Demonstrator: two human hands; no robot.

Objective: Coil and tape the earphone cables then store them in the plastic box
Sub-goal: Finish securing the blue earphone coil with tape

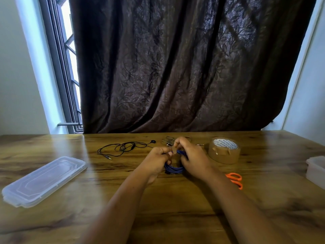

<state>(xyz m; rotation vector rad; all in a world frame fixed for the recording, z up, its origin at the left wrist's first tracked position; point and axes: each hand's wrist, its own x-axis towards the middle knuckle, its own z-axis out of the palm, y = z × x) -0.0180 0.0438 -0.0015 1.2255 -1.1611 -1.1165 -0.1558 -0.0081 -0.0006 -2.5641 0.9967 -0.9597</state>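
Note:
A coiled blue earphone cable (173, 168) is held just above the wooden table (175, 199) between both hands. My left hand (155, 162) grips its left side. My right hand (192, 155) grips its right side, and its fingertips pinch a small brown piece of tape (175, 149) at the top of the coil. A loose black earphone cable (123, 147) lies uncoiled to the left, behind my hands. A roll of brown packing tape (224, 150) stands to the right. The plastic box (316, 169) sits at the table's right edge, partly cut off.
The clear box lid (44, 180) lies flat at the left. Orange-handled scissors (235, 179) rest beside my right forearm. Some thin metal-looking items (168, 140) lie behind my hands. A dark curtain (175, 67) hangs past the table's far edge.

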